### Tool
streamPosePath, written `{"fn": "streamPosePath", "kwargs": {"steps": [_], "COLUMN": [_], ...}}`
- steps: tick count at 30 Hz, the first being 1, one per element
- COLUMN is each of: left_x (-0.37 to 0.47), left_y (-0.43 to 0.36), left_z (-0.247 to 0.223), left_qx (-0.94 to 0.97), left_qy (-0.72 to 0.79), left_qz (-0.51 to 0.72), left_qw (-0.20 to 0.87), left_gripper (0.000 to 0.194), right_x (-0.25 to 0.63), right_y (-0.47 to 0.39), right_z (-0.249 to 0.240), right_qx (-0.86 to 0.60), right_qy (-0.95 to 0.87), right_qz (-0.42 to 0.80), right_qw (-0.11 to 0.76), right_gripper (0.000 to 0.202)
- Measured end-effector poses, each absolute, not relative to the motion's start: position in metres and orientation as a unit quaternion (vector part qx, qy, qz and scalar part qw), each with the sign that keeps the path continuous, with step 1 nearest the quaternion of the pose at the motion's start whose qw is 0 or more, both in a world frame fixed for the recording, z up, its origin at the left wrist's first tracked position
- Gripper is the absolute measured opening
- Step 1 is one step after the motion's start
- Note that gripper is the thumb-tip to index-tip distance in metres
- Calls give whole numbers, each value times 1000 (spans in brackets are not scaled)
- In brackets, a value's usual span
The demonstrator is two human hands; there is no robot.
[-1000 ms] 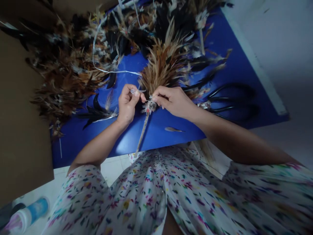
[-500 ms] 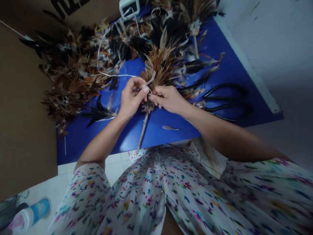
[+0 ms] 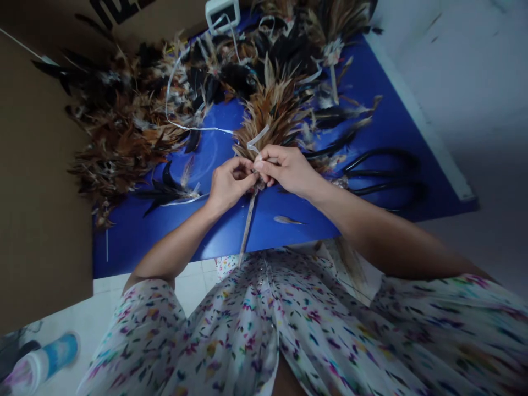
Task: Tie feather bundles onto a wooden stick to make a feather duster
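A bundle of brown feathers (image 3: 272, 113) on a thin wooden stick (image 3: 246, 225) lies in front of me, the stick pointing toward my body. At the base of the feathers my left hand (image 3: 231, 182) is closed in a pinch, its fingertips against those of the other hand. My right hand (image 3: 289, 169) pinches a flat white strip (image 3: 256, 141), whose loose end stands up above the fingers. A longer run of white strip (image 3: 198, 128) comes in from the left and disappears among the feathers. My fingers hide most of the binding.
Loose feathers (image 3: 127, 132) heap up on the left of the blue tabletop (image 3: 214, 231). Black-handled scissors (image 3: 379, 175) lie by my right forearm. A small white device (image 3: 223, 15) stands at the back, and another feather bundle (image 3: 333, 52) at back right. Cardboard (image 3: 45, 192) borders the left.
My left hand has let go of the strip's upper end and moved down and slightly right. My right fingers now hold the strip near that end. The stick shifted slightly right.
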State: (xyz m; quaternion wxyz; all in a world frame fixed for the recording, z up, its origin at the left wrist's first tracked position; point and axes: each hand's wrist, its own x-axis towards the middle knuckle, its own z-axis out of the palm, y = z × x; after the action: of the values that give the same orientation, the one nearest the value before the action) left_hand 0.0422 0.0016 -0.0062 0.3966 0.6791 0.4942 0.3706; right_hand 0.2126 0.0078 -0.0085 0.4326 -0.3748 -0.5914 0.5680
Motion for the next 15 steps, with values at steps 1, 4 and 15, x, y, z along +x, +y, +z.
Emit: {"fn": "streamPosePath", "kwargs": {"steps": [1, 4, 15], "left_x": [42, 41, 40], "left_y": [2, 2, 6], "left_z": [-5, -3, -3], "left_qx": [692, 730, 737], "left_qy": [495, 489, 472], "left_qz": [369, 359, 339], "left_qw": [374, 315, 347], "left_gripper": [13, 12, 10], "right_x": [213, 213, 214], "right_y": [8, 8, 7], "right_z": [-9, -10, -13], "right_qx": [-373, -364, -363], "right_qy": [-592, -590, -587], "right_qz": [569, 573, 572], "right_qw": [432, 437, 443], "right_gripper": [30, 28, 27]}}
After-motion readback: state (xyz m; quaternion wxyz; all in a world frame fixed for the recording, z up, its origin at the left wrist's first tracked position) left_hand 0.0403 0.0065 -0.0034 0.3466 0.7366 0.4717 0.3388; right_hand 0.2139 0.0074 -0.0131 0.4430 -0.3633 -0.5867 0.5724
